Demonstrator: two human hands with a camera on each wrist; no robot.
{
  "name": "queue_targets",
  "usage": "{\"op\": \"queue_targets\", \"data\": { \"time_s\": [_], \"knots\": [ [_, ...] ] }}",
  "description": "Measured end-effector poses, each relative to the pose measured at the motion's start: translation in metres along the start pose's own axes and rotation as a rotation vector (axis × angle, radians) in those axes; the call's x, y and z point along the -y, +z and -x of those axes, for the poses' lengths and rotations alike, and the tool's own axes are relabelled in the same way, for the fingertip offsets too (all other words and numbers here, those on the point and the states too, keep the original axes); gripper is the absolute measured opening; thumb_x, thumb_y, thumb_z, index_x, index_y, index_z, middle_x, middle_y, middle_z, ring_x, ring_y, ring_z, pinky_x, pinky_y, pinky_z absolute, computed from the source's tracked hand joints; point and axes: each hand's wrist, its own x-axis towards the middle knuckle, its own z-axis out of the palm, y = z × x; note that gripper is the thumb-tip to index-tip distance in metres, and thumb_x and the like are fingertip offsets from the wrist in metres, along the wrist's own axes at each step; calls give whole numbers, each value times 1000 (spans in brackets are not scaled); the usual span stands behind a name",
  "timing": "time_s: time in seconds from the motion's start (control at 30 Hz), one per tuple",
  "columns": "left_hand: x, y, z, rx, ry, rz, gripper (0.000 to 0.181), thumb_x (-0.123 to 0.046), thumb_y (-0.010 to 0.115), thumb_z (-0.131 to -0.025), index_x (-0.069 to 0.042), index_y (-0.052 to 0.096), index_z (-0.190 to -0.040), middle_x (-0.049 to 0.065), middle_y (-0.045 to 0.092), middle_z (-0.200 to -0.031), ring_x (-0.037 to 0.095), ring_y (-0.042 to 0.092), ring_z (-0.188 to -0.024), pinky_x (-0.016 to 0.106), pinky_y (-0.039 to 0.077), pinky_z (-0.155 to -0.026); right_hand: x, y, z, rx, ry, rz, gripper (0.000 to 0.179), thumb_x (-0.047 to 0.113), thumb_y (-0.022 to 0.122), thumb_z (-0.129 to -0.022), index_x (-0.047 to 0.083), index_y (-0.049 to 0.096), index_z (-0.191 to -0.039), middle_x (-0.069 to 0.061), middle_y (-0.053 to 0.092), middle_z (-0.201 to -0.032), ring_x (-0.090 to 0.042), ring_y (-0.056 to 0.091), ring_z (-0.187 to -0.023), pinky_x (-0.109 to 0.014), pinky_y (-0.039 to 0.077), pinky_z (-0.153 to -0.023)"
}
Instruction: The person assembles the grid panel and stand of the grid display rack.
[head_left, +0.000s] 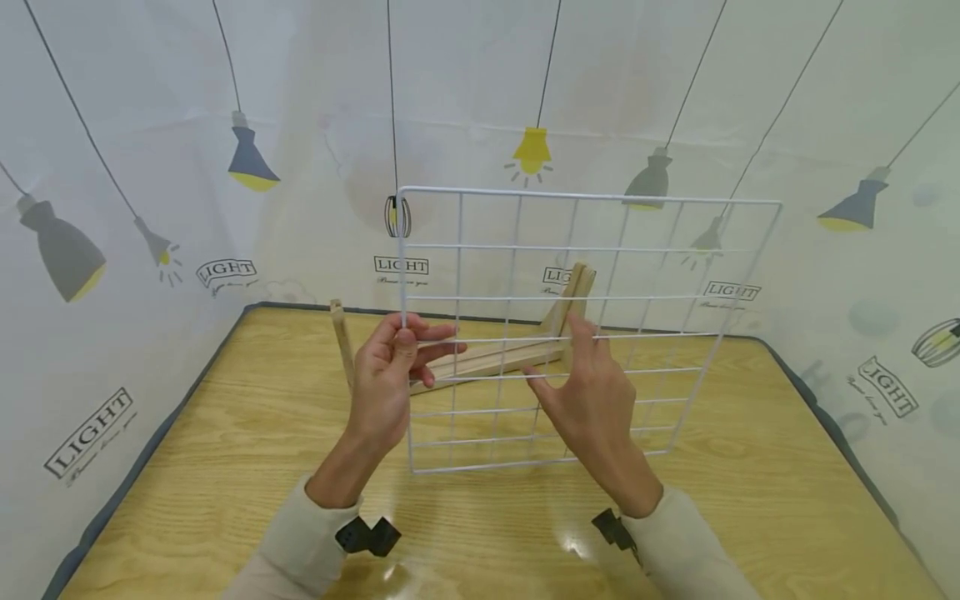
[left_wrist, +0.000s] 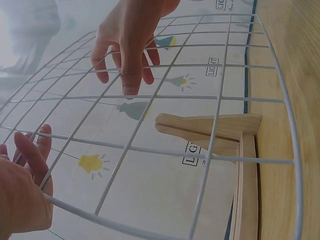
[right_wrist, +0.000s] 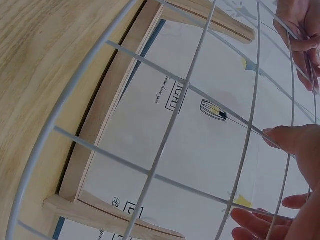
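Note:
A white wire grid panel (head_left: 592, 196) is held up and tilted over the table. My left hand (head_left: 381, 379) grips its left edge wire between thumb and fingers, some fingertips reaching past the wire. Over the middle of the grid, my right hand (head_left: 592, 392) touches the wires with thumb and fingers spread and fairly straight. Beyond the panel lies a light wooden frame (head_left: 487, 364) with a long grooved rail and an arm rising at each end. In the right wrist view, the rail (right_wrist: 102, 110) shows through the mesh, apart from the wires.
The wood-grain table (head_left: 247, 467) lies under everything. A pale cloth (head_left: 322, 83) printed with lamps and words encloses its back and both sides, with a dark border strip along the table edges. A small black device (head_left: 367, 536) is strapped at each wrist.

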Motion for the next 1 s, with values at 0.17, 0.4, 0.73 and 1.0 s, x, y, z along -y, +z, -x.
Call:
{"op": "queue_targets", "data": {
  "time_s": [0.17,0.4,0.73,1.0],
  "knots": [
    [1,-3,0,27,9,-4,18,-28,42,-104,-16,56,-103,-5,75,-109,18,73,-96,19,50,-56,-2,0,0,-14,-9,-5,82,42,89,-70,4,52,-133,-19,66,-91,-31,62,-56,-37,41,-37],
    [2,-6,-2,93,49,-12,19,-27,42,-105,-15,56,-110,-3,73,-114,19,72,-101,23,55,-62,-4,1,0,-38,-14,-7,79,39,90,-69,4,54,-130,-19,69,-90,-31,69,-65,-38,43,-38],
    [3,-13,-3,108,49,-74,29,-22,42,-107,-1,53,-122,-2,71,-116,18,70,-105,25,57,-72,-6,2,1,-48,-19,7,78,39,91,-68,4,56,-128,-18,69,-86,-32,66,-58,-39,44,-37],
    [5,-30,-6,24,112,-226,24,-12,46,-106,-7,55,-127,-1,68,-115,16,64,-109,26,52,-81,-9,1,-1,-62,-26,-3,77,37,92,-67,2,56,-126,-20,67,-90,-29,71,-68,-37,42,-36]
  ]
}}
